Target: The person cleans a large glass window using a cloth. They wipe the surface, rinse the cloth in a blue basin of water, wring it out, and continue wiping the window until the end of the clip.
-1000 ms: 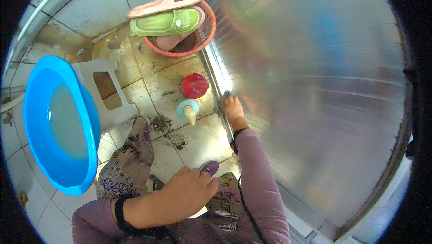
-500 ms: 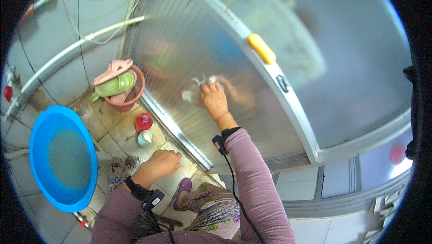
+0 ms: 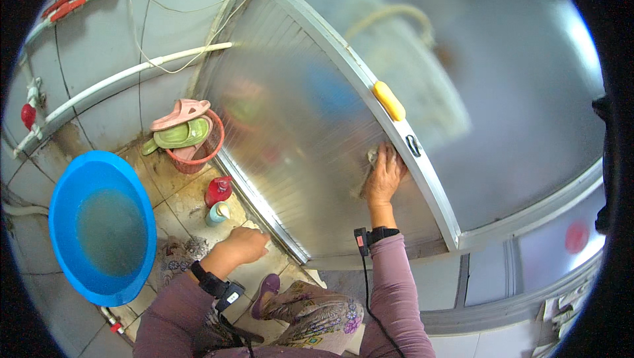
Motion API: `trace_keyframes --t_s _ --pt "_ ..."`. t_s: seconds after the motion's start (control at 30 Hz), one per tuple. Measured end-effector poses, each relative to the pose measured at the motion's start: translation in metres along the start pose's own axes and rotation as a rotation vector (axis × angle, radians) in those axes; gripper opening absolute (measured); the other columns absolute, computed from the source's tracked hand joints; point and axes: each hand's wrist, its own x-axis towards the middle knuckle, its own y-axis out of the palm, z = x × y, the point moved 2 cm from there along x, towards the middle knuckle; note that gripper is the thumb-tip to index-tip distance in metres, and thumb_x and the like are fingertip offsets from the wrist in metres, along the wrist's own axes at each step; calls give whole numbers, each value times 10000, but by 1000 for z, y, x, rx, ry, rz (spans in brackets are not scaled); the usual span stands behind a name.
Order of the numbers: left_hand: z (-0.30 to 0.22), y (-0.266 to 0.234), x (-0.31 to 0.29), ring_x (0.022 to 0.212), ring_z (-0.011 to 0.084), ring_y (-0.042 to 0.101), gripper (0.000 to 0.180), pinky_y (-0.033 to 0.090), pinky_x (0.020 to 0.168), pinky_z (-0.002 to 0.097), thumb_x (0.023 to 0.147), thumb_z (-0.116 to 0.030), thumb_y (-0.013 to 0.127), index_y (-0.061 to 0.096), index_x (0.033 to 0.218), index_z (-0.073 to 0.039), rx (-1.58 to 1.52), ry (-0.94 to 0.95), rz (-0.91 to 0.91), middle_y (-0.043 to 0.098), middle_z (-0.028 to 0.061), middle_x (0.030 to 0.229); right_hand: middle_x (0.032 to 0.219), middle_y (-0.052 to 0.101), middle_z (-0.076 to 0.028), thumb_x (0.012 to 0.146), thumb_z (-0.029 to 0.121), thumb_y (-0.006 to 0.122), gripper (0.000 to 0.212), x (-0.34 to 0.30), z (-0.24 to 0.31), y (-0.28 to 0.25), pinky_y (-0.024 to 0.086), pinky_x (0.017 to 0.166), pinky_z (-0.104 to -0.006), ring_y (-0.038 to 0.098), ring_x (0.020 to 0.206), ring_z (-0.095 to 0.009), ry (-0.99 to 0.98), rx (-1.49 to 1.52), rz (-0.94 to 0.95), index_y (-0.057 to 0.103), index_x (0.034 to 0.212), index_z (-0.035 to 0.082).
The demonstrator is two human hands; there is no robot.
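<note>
My right hand [image 3: 385, 178] presses a crumpled whitish cloth [image 3: 372, 157] against the frosted, ribbed door panel [image 3: 297, 140], close beside its metal frame. Most of the cloth is hidden under the palm and fingers. A yellow handle [image 3: 389, 100] is fixed on the frame above this hand. My left hand [image 3: 243, 247] hangs over the tiled floor with its fingers curled in, and nothing shows in it. Nearest to it stand a pale blue bottle [image 3: 218, 214] with a whitish top and a red bottle [image 3: 218, 191].
On the left, a large blue basin [image 3: 63, 226] holds cloudy water. Pink and green clogs [image 3: 181, 133] are piled in a red basket [image 3: 212, 150] by the wall. White pipes [image 3: 139, 71] run along the tiles. My purple shoe [image 3: 265, 292] is below the left hand.
My right hand has slid the cloth right and down across the panel, toward the frame. The left hand has hardly moved. My view has shifted slightly.
</note>
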Motion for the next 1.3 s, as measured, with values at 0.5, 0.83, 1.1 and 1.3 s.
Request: trace_keyframes --t_s 0.5,0.83,1.1,1.3 --pt "-6 10 24 952 350 608 328 489 775 467 859 -294 587 566 1074 -48 -96 58 125 625 164 995 1349 448 -123 851 92 464 391 244 204 109 206 1109 -462 343 1320 -279 -447 249 -58 515 1231 16" --pt "-1 0 23 989 360 583 343 471 807 462 861 -303 578 552 1101 -60 -94 35 56 618 180 1013 1229 527 -69 816 129 507 369 150 129 74 228 1105 -439 411 1262 -219 -468 187 13 570 1177 78" --pt "-2 -6 -13 1007 360 579 339 457 853 449 874 -286 562 551 1121 -54 -55 23 55 613 177 1056 1312 488 -54 811 128 499 433 5 4 -13 254 1108 -421 400 1289 -191 -362 -37 65 536 1243 127" --pt "-2 -9 -9 996 360 582 310 461 840 450 860 -279 582 568 1047 -33 -61 51 -9 627 182 1010 1263 490 -71 814 143 519 370 43 20 18 300 1071 -412 420 1252 -216 -289 27 105 576 1172 73"
